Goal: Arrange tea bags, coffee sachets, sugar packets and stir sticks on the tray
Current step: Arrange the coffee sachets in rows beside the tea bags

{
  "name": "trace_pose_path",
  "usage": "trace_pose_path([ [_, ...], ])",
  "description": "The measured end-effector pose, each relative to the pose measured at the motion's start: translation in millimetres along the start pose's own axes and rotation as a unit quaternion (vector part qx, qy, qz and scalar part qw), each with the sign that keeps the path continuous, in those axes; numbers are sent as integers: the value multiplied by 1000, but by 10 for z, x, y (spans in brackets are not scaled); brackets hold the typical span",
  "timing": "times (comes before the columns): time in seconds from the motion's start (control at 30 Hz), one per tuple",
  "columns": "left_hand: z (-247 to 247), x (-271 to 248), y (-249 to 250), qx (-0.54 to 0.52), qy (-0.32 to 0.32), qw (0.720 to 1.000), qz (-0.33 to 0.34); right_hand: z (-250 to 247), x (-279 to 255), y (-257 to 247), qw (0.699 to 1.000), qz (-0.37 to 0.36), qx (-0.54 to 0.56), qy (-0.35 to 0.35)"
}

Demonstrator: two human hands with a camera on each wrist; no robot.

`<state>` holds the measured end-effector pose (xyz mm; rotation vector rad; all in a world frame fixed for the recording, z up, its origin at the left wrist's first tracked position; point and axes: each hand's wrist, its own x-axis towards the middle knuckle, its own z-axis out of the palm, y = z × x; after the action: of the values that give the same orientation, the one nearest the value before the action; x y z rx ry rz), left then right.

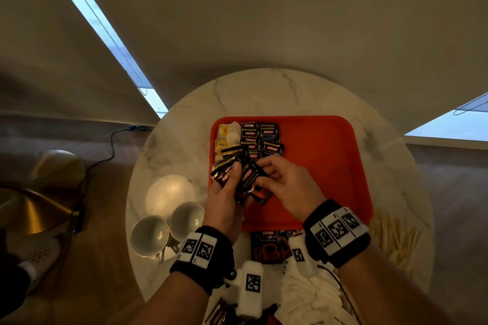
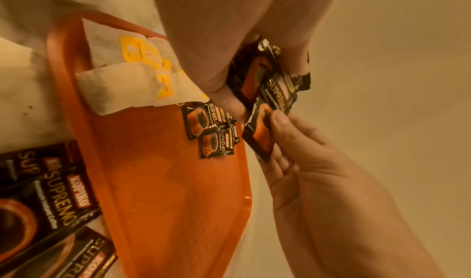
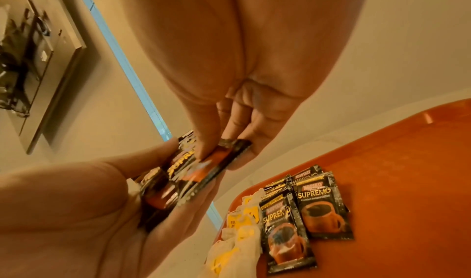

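Note:
An orange tray lies on the round marble table. Tea bags with yellow tags line its left edge, and black coffee sachets lie beside them. My left hand grips a fanned bunch of coffee sachets above the tray's near left part. My right hand pinches one sachet of that bunch between thumb and fingers; in the right wrist view this pinched sachet shows its orange cup print. In the left wrist view the thumb of my right hand lies on the sachet.
More coffee sachets and white sugar packets lie on the table near me. Wooden stir sticks are heaped at the right of the tray. Two cups and a white saucer stand at the left.

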<state>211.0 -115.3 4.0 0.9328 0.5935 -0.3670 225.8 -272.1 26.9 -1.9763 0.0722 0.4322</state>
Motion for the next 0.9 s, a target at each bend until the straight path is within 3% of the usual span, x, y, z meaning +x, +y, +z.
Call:
trace_pose_path([
  [0.2, -104, 66, 48, -26, 69, 997, 13, -140, 141, 341, 988, 74, 10, 137],
  [0.3, -135, 74, 49, -34, 87, 996, 8, -154, 327, 616, 977, 158, -16, 144],
  [0.4, -139, 76, 25, -34, 93, 995, 5, -62, 517, 757, 968, 196, -22, 155],
  [0.7, -194, 76, -37, -6, 89, 996, 4, 74, 775, 778, 957, 213, -90, 175],
  [0.9, -164, 64, -49, 0, 56, 998, -4, 18, 731, 775, 960, 208, -69, 173],
])
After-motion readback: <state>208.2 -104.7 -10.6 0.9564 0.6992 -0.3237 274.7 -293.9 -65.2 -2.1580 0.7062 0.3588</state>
